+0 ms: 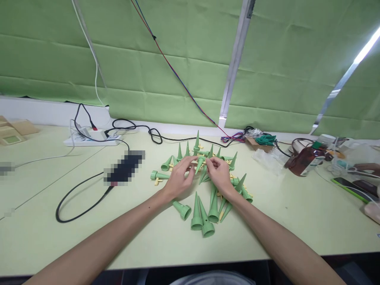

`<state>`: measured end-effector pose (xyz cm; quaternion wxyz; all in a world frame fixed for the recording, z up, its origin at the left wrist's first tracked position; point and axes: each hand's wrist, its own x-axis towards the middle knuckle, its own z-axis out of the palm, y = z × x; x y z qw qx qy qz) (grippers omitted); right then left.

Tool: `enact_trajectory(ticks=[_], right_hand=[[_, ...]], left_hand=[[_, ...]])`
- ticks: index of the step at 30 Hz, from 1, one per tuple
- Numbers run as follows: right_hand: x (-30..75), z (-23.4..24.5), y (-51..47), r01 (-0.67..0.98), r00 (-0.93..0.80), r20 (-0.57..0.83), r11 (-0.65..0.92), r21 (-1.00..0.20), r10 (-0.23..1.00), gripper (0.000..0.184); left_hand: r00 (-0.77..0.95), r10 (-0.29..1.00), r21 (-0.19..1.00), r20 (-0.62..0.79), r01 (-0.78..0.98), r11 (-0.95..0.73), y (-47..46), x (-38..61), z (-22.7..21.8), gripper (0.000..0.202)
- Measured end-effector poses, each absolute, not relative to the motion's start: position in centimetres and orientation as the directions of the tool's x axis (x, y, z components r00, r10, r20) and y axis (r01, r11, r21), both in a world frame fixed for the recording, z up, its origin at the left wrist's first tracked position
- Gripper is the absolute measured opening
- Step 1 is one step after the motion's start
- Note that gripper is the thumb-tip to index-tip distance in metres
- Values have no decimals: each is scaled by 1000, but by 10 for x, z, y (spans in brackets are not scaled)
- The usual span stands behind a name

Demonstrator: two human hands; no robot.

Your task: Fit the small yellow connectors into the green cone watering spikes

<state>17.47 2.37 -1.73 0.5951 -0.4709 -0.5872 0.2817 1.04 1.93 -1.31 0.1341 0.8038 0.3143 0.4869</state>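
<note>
Both hands meet over a cluster of green plant watering spikes on the table. My left hand (181, 174) is closed on one green watering spike (200, 163), whose narrow tip points down toward me. At its right side my right hand (219, 174) pinches a small yellow valve, mostly hidden by the fingers. Nearer to me lie loose spikes without visible valves, such as a hollow-ended spike (196, 215). Left of my left hand is a spike with a yellow valve (158, 176). Several other spikes stand upright or lie behind and beside my hands.
On the left are a white power strip (92, 139) and a blurred dark device (124, 168) with a looped black cable (59, 202). A brown bottle (307, 160), plastic bags (270, 160) and a phone (350, 188) lie at right. Green blinds (178, 79) hang behind the table (142, 245).
</note>
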Motion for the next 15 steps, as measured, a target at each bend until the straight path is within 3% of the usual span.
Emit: enact_trajectory(ticks=[3, 5, 11, 15], right_hand=[[174, -17, 23, 256, 144, 465, 421, -870, 873, 30], [174, -18, 22, 287, 131, 494, 444, -849, 860, 30], [174, -17, 18, 302, 62, 535, 495, -815, 843, 28], [174, -16, 16, 313, 31, 541, 506, -804, 840, 28]], left_hand=[[225, 738, 641, 636, 378, -668, 18, 11, -10, 18], [205, 805, 728, 556, 346, -592, 19, 11, -8, 21], [341, 884, 885, 319, 227, -406, 27, 7, -10, 39], [413, 869, 920, 274, 152, -362, 29, 7, -9, 37]])
